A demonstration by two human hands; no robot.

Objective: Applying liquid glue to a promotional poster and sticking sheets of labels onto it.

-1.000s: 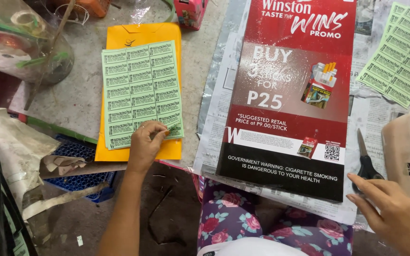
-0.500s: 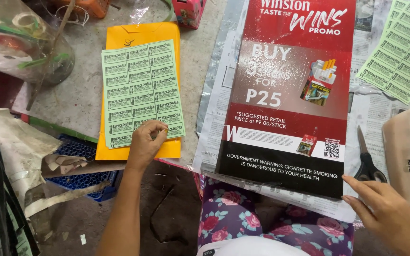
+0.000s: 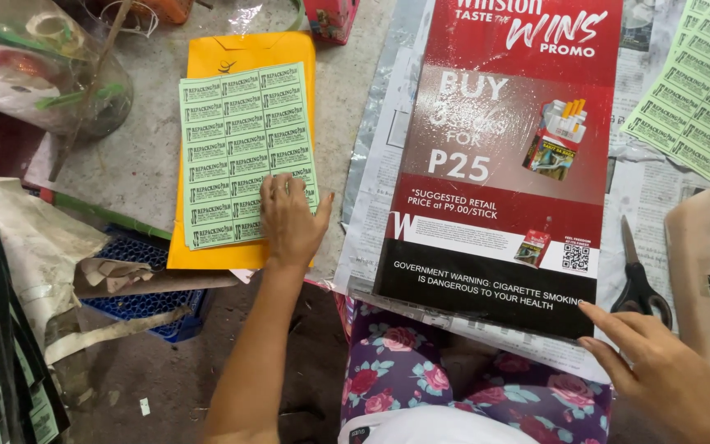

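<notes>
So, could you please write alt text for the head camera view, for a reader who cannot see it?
A person's left hand presses on a green label sheet lying on a yellow envelope, while the right hand touches the lower corner of a red poster spread over newspaper. Black scissors lie right of the poster.

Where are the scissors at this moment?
In the head view, the black-handled scissors lie on the newspaper at the right, just beside the red poster and close above the right hand.
</notes>
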